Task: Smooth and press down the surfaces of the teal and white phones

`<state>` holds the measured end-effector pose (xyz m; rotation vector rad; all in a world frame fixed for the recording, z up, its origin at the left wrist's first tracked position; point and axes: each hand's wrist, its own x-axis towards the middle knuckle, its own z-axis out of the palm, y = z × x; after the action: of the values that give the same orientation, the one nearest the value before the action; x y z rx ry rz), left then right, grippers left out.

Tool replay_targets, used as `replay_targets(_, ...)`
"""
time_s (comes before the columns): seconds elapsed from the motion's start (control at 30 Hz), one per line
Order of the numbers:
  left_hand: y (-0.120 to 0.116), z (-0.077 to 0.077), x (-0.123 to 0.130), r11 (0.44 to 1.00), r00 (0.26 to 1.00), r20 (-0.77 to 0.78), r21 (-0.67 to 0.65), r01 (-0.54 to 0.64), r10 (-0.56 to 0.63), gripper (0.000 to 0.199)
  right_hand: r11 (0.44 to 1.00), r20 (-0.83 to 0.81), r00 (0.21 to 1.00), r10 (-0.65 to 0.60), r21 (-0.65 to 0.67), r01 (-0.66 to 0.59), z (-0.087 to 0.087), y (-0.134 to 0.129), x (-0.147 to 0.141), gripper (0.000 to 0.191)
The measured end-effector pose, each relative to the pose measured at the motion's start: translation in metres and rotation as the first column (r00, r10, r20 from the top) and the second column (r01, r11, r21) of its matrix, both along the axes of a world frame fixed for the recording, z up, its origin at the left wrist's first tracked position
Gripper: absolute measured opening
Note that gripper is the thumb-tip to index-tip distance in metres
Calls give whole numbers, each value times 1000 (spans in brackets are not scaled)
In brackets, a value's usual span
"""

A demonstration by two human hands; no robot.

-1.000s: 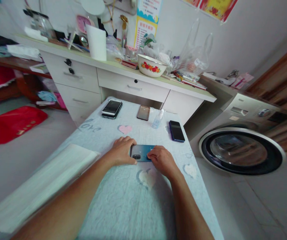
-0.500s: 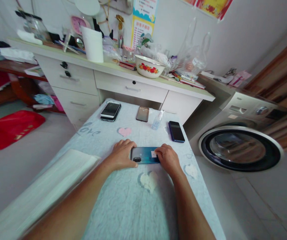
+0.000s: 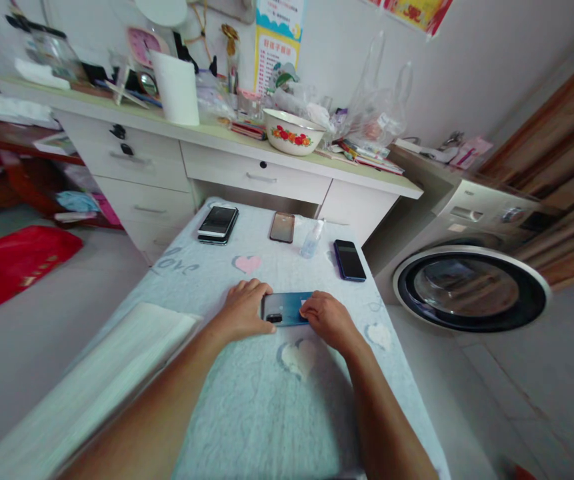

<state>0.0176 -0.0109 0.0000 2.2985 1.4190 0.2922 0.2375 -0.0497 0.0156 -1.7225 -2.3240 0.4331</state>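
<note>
In the head view, a white desk point(image 3: 227, 168) spans the top of the frame and a washing machine point(image 3: 467, 207) stands at the right, beyond a cloth-covered table point(image 3: 247, 413). At the frame's centre, a blue phone point(image 3: 287, 305) lies back up on the cloth. The left hand point(image 3: 245, 311) clamps its left end between thumb and fingers; the right hand point(image 3: 331, 321) rests bunched fingers on its right part, whether pinching anything I cannot tell. Above centre stands a spray bottle point(image 3: 311, 241).
</note>
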Motion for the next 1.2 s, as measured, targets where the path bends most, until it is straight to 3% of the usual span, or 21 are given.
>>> replay_targets(0.27,1,-4,-2,1000,1000,4,10,7,-7,64,996,53,996,-77,-47,79,10,-9,19,23)
replay_targets(0.43,1,-5,-2,1000,1000,-2,9,5,-5,64,986,58,984,-168,-5,168,-1,-5,21,21)
replay_targets(0.67,1,-4,-1,1000,1000,-3,15,12,-12,62,948,39,958,-283,163,273,-18,5,11,24)
replay_targets(1.2,2,-1,0,1000,1000,-26,-12,10,-11,64,994,-175,984,37,104,-19,-17,-13,27,21)
